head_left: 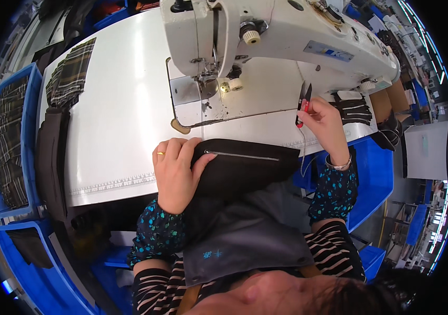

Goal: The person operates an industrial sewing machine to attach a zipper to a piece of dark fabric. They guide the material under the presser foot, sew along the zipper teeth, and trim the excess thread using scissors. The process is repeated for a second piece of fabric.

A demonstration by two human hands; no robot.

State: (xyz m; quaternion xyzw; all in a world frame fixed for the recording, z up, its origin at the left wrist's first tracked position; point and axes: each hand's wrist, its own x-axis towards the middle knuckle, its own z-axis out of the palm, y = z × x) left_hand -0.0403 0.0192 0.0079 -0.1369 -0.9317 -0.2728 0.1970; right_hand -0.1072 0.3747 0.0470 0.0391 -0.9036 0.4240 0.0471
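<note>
My left hand (175, 170) pinches the left end of a black fabric piece (250, 170) at the table's front edge. A silver zipper (245, 155) runs along that piece, its pull close to my left thumb. In my right hand (324, 123) is a pair of thread snips (304, 105) with red and black handles, blades pointing away from me and apart. The snips are raised over the right part of the table, away from the fabric. Beyond both hands stands a white sewing machine (276, 37), its needle area over a metal plate (195, 90).
Plaid fabric pieces (71, 71) and dark cloth (51, 157) lie at the table's left edge. A blue bin (34, 131) holds more plaid pieces. Dark zipper strips (354, 111) lie at the right, above a blue bin (373, 173). A printed ruler tape (113, 185) follows the front edge.
</note>
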